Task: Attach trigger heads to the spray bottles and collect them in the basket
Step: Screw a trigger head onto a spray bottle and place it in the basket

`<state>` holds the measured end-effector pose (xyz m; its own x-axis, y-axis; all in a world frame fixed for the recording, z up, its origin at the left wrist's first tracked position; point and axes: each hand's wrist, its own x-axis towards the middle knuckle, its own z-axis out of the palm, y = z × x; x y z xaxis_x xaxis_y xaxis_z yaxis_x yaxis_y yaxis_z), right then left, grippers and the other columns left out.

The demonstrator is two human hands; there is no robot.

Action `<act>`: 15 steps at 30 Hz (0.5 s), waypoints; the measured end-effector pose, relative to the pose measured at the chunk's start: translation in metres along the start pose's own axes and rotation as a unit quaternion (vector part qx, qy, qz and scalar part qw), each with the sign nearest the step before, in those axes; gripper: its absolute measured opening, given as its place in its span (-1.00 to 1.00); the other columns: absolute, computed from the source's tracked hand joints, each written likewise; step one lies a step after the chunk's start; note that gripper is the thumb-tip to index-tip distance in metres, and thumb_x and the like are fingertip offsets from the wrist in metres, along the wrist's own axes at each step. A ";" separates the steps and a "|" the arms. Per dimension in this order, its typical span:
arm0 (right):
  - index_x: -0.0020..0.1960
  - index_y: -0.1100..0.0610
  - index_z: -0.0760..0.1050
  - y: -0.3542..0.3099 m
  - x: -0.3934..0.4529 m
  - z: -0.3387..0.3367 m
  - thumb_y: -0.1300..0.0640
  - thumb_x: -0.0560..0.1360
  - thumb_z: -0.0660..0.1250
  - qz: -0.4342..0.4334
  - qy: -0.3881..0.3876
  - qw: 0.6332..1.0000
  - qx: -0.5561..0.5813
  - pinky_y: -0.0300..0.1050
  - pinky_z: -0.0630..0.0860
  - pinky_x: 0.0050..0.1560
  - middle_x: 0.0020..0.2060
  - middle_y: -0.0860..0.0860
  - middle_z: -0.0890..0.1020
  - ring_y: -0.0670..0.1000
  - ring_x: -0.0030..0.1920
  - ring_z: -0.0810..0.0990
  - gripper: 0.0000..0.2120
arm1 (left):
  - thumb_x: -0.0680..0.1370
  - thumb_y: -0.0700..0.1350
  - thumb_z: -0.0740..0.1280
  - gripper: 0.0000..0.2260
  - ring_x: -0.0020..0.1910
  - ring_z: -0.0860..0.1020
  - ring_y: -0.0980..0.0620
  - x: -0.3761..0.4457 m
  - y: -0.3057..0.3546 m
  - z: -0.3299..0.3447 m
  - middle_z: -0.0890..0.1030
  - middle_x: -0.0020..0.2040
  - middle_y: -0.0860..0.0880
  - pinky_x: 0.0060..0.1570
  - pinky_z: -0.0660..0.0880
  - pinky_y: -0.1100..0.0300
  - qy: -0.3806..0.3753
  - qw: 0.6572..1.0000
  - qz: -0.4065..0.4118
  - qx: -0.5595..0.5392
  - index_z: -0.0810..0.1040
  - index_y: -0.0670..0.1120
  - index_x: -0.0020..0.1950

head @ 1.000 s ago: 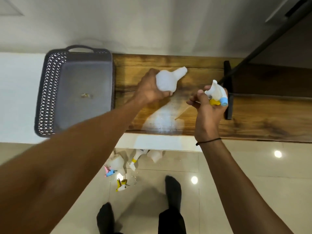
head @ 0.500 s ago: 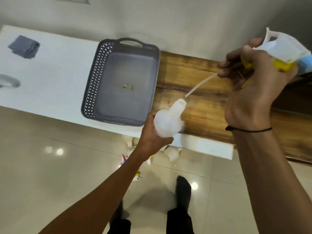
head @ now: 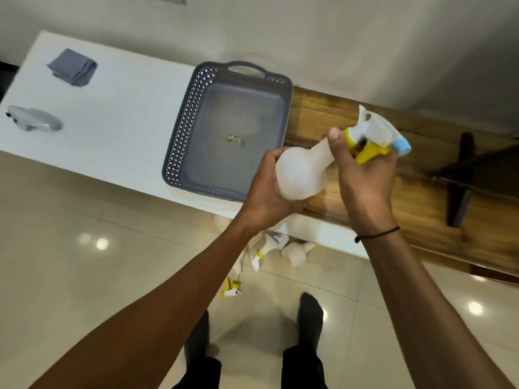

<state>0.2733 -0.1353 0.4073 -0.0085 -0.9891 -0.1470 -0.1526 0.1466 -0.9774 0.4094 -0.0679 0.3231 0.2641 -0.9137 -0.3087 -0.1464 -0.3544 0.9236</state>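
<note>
**Trigger head meets bottle above the bench**

From our head camera, our left hand (head: pixel 269 189) grips the white spray bottle (head: pixel 302 171), our right hand (head: pixel 365 175) fingers closed around its trigger head (head: pixel 376 133), just beside the grey basket (head: pixel 193 130) on the bench (head: pixel 112 108).

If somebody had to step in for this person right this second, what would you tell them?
Left hand: holds the white bottle by its round body.
Right hand: grips the trigger head at the bottle's neck; the head is seated, but whether the yellow collar is fully tight cannot be told.
Basket: on the white counter, holds no bottles, only a small scrap.
More bottles and heads lie on the floor below.
Left: finish this one, drop it in the basket, then do the floor ones.
</note>
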 end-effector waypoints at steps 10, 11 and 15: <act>0.19 0.26 0.64 0.012 -0.007 -0.008 0.26 0.49 0.55 0.020 -0.101 0.993 0.057 -0.23 0.66 0.04 -0.01 -0.04 0.76 -0.14 0.00 0.72 -0.71 | 0.30 -0.25 0.69 -0.10 0.26 0.46 0.05 0.003 -0.005 -0.030 0.41 0.35 0.10 -0.12 0.48 0.48 -0.059 0.991 0.015 0.118 0.30 0.06 0.51; 0.18 0.27 0.64 0.012 -0.006 -0.007 0.27 0.50 0.54 0.021 -0.110 0.992 0.063 -0.22 0.66 0.05 -0.01 -0.04 0.76 -0.15 -0.01 0.71 -0.72 | 0.30 -0.24 0.69 -0.10 0.27 0.46 0.06 0.003 -0.005 -0.033 0.41 0.35 0.11 -0.16 0.50 0.49 -0.062 0.991 0.014 0.114 0.30 0.07 0.51; 0.19 0.34 0.64 0.013 -0.002 0.003 0.28 0.51 0.53 0.038 -0.138 0.987 0.076 -0.12 0.67 0.12 0.03 0.08 0.74 -0.06 0.05 0.72 -0.72 | 0.30 -0.23 0.69 -0.10 0.28 0.47 0.04 0.002 -0.007 -0.038 0.42 0.36 0.08 -0.17 0.49 0.60 -0.032 0.996 0.008 0.086 0.30 0.07 0.50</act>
<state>0.2747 -0.1313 0.3940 0.2592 -0.9365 -0.2364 -0.0111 0.2418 -0.9703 0.4473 -0.0597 0.3242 0.2005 -0.9282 -0.3136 -0.3131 -0.3640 0.8772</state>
